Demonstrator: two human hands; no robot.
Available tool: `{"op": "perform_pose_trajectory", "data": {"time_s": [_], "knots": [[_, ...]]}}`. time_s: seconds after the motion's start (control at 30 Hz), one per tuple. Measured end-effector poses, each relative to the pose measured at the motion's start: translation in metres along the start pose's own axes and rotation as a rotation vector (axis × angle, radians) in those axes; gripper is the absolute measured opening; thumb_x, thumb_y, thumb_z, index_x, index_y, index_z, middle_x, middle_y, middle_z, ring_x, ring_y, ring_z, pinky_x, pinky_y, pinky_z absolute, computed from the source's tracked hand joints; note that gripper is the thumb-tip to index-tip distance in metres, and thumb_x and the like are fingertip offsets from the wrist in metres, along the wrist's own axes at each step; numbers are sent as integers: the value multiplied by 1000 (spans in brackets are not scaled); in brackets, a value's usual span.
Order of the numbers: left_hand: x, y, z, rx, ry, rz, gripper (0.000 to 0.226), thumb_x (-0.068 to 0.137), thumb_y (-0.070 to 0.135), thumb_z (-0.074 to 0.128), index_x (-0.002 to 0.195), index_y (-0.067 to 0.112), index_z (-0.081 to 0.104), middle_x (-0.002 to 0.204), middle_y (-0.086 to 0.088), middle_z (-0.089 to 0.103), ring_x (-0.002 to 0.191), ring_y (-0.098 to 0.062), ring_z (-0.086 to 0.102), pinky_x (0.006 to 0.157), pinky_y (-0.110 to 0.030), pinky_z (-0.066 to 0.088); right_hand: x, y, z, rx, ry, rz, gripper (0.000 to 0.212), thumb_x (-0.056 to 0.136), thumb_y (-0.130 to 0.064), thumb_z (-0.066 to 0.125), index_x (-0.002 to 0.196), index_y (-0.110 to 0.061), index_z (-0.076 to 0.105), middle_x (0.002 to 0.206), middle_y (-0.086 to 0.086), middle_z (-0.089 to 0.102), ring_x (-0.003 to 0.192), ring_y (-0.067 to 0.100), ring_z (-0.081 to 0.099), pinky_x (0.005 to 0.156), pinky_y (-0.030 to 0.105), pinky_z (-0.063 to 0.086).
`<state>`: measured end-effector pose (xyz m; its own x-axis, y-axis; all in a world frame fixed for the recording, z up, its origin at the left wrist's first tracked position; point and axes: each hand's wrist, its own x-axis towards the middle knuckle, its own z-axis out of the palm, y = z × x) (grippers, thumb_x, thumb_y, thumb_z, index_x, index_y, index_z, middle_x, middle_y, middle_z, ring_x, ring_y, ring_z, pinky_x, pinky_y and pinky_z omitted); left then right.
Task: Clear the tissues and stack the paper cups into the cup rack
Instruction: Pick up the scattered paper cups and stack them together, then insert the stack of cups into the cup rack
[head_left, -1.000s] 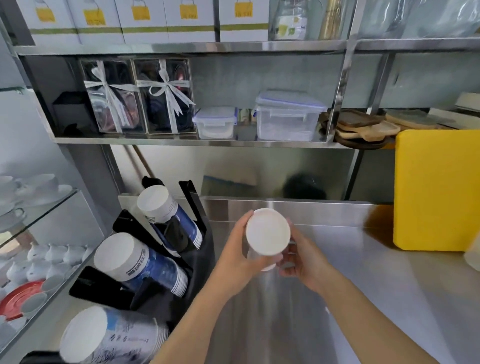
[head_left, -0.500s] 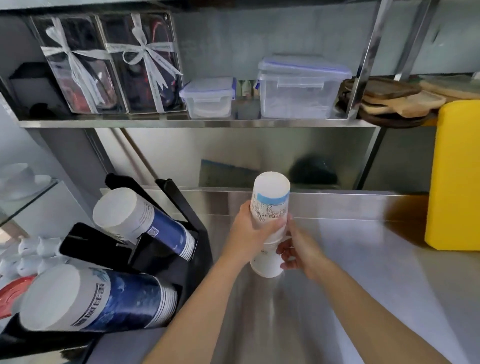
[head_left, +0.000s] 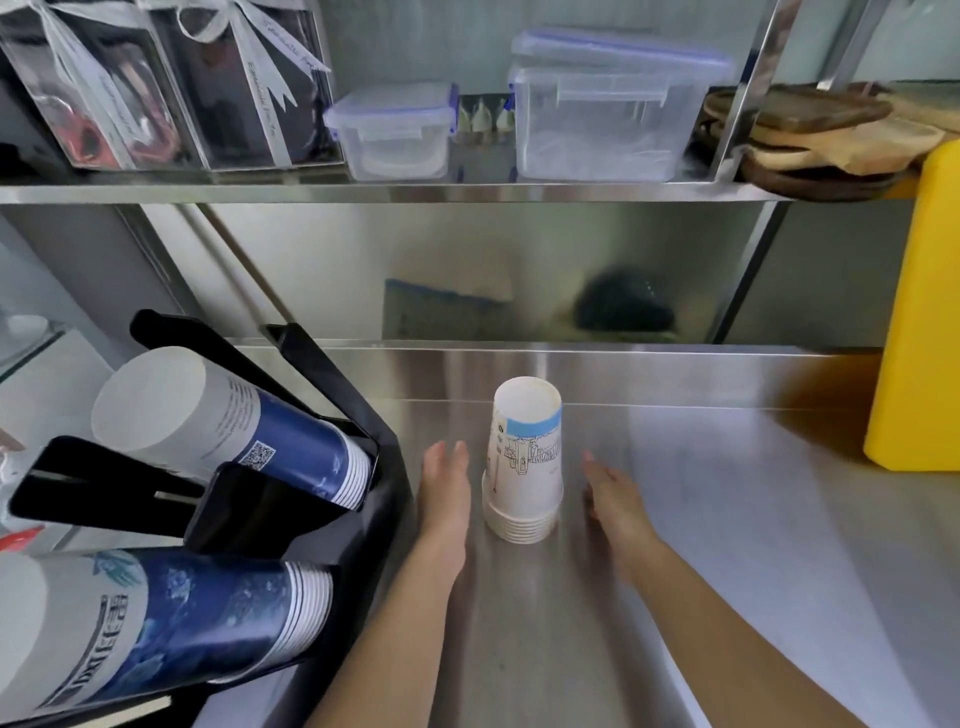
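A stack of several white paper cups (head_left: 524, 462) with a light-blue band stands upside down on the steel counter (head_left: 727, 519). My left hand (head_left: 445, 486) is flat and open just left of the stack, not touching it. My right hand (head_left: 615, 493) is open just right of it, a small gap away. The black cup rack (head_left: 291, 499) stands at the left and holds two lying stacks of blue-and-white cups: an upper stack (head_left: 234, 426) and a lower stack (head_left: 156, 618). No tissues are visible.
A yellow board (head_left: 919, 312) leans at the right against the back wall. The steel shelf (head_left: 415, 193) above carries clear lidded boxes (head_left: 608, 109), ribbon-tied gift boxes (head_left: 156, 88) and wooden boards (head_left: 821, 135). A glass cabinet edge shows at far left.
Both hands held the cup stack above the counter; now it stands on the counter and both hands have let go and drawn apart. The camera has tilted down and closer.
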<state>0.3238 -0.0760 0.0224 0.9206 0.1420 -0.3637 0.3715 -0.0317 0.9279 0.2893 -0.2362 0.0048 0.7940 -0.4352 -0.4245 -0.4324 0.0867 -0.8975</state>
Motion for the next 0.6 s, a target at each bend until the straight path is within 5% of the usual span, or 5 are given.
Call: {"op": "perform_pose_trajectory", "data": {"time_s": [0.07, 0.13, 0.27, 0.47, 0.6], "knots": [[1, -9, 9, 72, -118, -62, 55, 93, 50, 34, 144, 29, 24, 154, 3, 25, 141, -20, 20, 116, -42, 15, -3, 1, 9, -23, -71, 13, 49, 91, -51, 40, 130, -20, 45, 131, -2, 47, 125, 21, 40, 100, 35, 28], [0, -17, 17, 56, -200, -121, 60, 90, 61, 27, 142, 30, 30, 154, 2, 26, 143, -20, 19, 118, -46, 13, -8, 2, 19, 44, -196, 26, 50, 91, -55, 33, 128, -26, 50, 139, -5, 46, 124, 13, 41, 105, 33, 26], [-11, -26, 23, -150, -298, -136, 56, 92, 59, 22, 120, 28, 60, 128, 1, 62, 118, -15, 55, 110, -40, 34, -13, 8, 30, 236, -311, 58, 50, 93, -54, 28, 112, -25, 64, 124, -1, 63, 114, 13, 55, 110, 38, 30], [-20, -23, 15, -253, -295, -159, 53, 92, 55, 29, 79, 37, 76, 83, 13, 77, 83, -5, 70, 79, -28, 47, -34, -6, 29, 299, -297, 89, 43, 92, -51, 39, 103, -23, 69, 110, 1, 71, 103, 19, 63, 103, 42, 39], [-43, 3, 9, -228, -287, -105, 47, 91, 57, 33, 92, 33, 73, 95, 10, 75, 89, -7, 69, 84, -29, 48, -57, -27, 24, 293, -189, 3, 40, 91, -50, 40, 91, -26, 71, 94, -7, 74, 84, 10, 69, 80, 33, 51]]}}
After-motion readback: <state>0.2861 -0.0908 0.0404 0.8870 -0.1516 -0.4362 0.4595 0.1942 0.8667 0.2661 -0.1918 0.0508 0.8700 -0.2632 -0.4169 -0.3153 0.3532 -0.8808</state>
